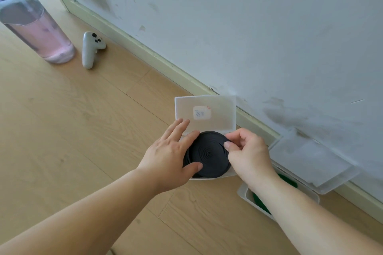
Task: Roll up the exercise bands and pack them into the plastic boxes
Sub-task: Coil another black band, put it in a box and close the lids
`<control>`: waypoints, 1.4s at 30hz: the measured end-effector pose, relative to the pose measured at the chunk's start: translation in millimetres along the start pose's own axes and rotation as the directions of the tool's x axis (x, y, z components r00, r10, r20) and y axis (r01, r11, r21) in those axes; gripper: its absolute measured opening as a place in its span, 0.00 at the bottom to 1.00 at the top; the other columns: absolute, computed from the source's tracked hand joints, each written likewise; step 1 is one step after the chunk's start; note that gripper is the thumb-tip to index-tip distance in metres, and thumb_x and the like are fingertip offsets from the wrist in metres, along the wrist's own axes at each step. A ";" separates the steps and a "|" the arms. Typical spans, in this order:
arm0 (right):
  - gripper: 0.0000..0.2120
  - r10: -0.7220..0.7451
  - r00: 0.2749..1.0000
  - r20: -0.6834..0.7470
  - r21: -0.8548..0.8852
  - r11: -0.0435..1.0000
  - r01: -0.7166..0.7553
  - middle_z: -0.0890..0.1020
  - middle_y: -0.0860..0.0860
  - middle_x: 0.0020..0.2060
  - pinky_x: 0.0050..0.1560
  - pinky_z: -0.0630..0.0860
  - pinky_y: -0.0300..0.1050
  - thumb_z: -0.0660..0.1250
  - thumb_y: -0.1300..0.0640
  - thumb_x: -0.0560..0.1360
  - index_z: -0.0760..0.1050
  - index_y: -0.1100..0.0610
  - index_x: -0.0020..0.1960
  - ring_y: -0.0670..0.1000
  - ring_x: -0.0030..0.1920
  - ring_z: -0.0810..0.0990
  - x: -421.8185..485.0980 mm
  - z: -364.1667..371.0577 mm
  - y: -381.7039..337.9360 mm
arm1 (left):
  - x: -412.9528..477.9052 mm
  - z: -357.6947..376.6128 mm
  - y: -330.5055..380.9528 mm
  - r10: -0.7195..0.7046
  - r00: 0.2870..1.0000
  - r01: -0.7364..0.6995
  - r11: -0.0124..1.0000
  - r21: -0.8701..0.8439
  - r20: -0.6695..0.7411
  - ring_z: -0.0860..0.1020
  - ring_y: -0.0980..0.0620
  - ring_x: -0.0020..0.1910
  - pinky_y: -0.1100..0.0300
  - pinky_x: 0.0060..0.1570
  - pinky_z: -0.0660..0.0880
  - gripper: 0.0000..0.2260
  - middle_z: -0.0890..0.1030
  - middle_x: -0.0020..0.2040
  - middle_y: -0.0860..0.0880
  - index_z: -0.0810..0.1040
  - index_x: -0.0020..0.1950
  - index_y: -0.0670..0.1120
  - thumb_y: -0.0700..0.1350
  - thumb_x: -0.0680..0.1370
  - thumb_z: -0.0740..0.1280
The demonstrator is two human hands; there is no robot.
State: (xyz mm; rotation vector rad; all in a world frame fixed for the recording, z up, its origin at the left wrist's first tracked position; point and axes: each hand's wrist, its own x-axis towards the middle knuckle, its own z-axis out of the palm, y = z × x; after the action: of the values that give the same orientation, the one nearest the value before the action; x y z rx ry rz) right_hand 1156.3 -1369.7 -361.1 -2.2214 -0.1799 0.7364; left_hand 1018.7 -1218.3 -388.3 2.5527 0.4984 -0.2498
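A black exercise band (208,154), rolled into a flat coil, lies in a white plastic box (209,178) whose translucent lid (205,113) stands open against the wall. My left hand (172,157) rests on the coil's left side with straight fingers and the thumb pressing its lower edge. My right hand (246,153) pinches the coil's upper right rim between thumb and fingers. A second plastic box (244,192) sits to the right under my right forearm, with a green band (259,201) partly visible inside and its lid (310,159) open.
A water bottle (35,25) with pink liquid stands at the far left on the wooden floor. A white handheld controller (90,49) lies beside it. The wall and skirting board (145,49) run diagonally right behind the boxes.
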 end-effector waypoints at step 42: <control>0.32 -0.030 0.901 0.433 -0.257 0.954 0.155 0.84 0.40 0.49 0.50 0.82 0.43 0.82 0.53 0.63 0.74 0.41 0.64 0.42 0.44 0.84 -11.0 -4.2 18.0 | -19.8 26.4 -9.9 0.466 0.860 -0.410 0.874 0.262 -0.209 0.81 0.45 0.52 0.46 0.58 0.79 0.13 0.80 0.44 0.50 0.78 0.38 0.47 0.52 0.79 0.64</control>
State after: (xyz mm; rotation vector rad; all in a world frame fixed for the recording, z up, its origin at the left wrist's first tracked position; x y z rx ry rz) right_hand 1147.8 -1388.6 -366.8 -2.2671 -0.6435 1.1996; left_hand 994.5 -1230.3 -409.8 2.8347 -0.0395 0.2252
